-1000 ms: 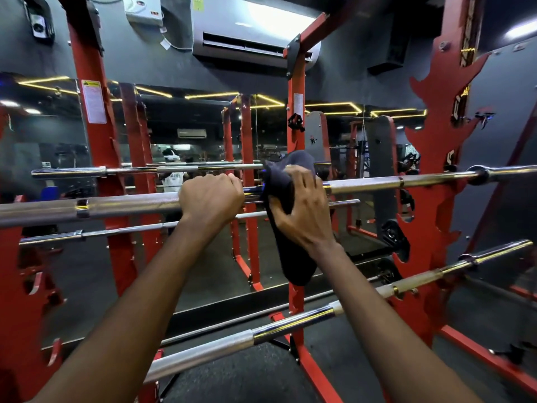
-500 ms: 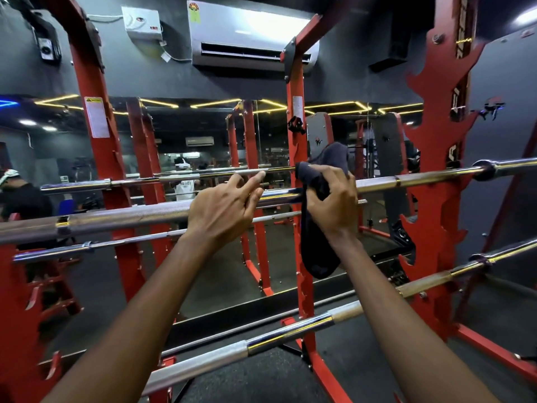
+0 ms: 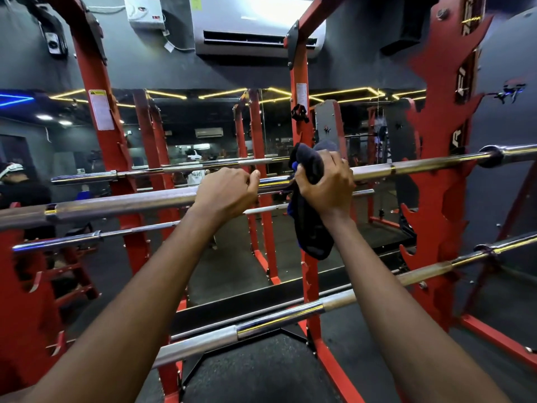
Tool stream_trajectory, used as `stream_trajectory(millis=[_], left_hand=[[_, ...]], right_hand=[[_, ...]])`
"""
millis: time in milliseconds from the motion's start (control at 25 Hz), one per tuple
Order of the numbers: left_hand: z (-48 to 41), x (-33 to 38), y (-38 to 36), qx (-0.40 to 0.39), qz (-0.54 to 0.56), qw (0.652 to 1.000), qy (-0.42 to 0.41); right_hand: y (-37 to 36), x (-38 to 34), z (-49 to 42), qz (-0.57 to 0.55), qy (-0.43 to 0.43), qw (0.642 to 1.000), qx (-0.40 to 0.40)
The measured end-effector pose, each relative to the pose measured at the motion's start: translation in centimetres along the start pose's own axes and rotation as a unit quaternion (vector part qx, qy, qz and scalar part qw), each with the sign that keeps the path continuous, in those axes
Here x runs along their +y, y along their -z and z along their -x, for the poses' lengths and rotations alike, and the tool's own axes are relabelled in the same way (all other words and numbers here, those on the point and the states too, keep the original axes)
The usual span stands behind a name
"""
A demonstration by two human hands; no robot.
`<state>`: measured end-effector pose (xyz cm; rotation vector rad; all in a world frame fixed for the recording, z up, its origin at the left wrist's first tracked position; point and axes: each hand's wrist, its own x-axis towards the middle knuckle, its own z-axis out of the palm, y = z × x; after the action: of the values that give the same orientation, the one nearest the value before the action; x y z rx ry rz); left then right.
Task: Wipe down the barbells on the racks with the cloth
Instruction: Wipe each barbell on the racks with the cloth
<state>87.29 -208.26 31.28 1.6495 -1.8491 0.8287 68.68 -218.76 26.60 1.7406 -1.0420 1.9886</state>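
Left hand (image 3: 225,191) curled round upper barbell (image 3: 122,203), right hand (image 3: 327,186) beside it — fingers clutching dark cloth (image 3: 309,228)

The upper barbell (image 3: 130,203) is cut off by the frame at 9 and 3 o'clock; its middle stretch is hidden under the cloth (image 3: 312,228) and right hand (image 3: 328,187), a further length under the left hand (image 3: 226,193). The lower barbell (image 3: 261,327) is cut at 3 o'clock and hidden behind the left forearm (image 3: 130,301) at 7 o'clock. Print on the warning label (image 3: 101,109), at 10 o'clock, is too small to read.
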Motion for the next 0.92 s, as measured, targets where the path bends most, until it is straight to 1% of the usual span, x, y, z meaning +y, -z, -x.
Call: stream_trajectory(millis=[120, 200, 240, 320, 360, 440, 560, 680, 760, 840, 920], left_hand=[[0.6, 0.0, -0.3, 0.016, -0.039, 0.999, 0.001], [0.5, 0.1, -0.3, 0.026, -0.045, 0.999, 0.002], [0.5, 0.2, -0.3, 0.029, -0.046, 0.999, 0.005], [0.4, 0.3, -0.6, 0.033, -0.056, 0.998, 0.015], [0.4, 0.3, -0.8, 0.035, -0.062, 0.997, 0.022], [0.4, 0.4, -0.9, 0.039, -0.07, 0.996, 0.037], [0.4, 0.7, -0.9, 0.039, -0.076, 0.995, 0.053], [0.2, 0.8, -0.9, 0.032, -0.085, 0.994, 0.059], [0.0, 1.0, -1.0, 0.036, -0.083, 0.994, 0.061], [-0.2, 1.3, -1.2, 0.04, -0.076, 0.995, 0.059], [-0.5, 1.4, -1.0, 0.025, -0.073, 0.995, 0.071]], right_hand=[[0.6, 1.3, -0.5, -0.003, -0.031, 0.999, 0.008], [0.8, 1.3, -0.6, -0.005, -0.057, 0.998, 0.004], [0.8, 0.9, -0.4, 0.001, -0.051, 0.999, -0.001], [0.9, 0.6, 0.2, 0.005, 0.008, 1.0, -0.021], [1.0, 0.8, 0.5, -0.005, 0.039, 0.999, -0.034], [1.2, 1.7, 0.6, -0.039, 0.063, 0.996, -0.058], [1.7, 3.2, 0.2, -0.051, 0.044, 0.996, -0.06], [2.3, 4.1, -0.5, -0.032, -0.025, 0.999, -0.024], [2.1, 3.7, -0.2, -0.017, -0.049, 0.999, 0.006], [1.4, 2.7, 0.6, -0.019, -0.035, 0.999, 0.001], [0.6, 2.1, 1.5, -0.024, 0.0, 0.999, -0.029]])
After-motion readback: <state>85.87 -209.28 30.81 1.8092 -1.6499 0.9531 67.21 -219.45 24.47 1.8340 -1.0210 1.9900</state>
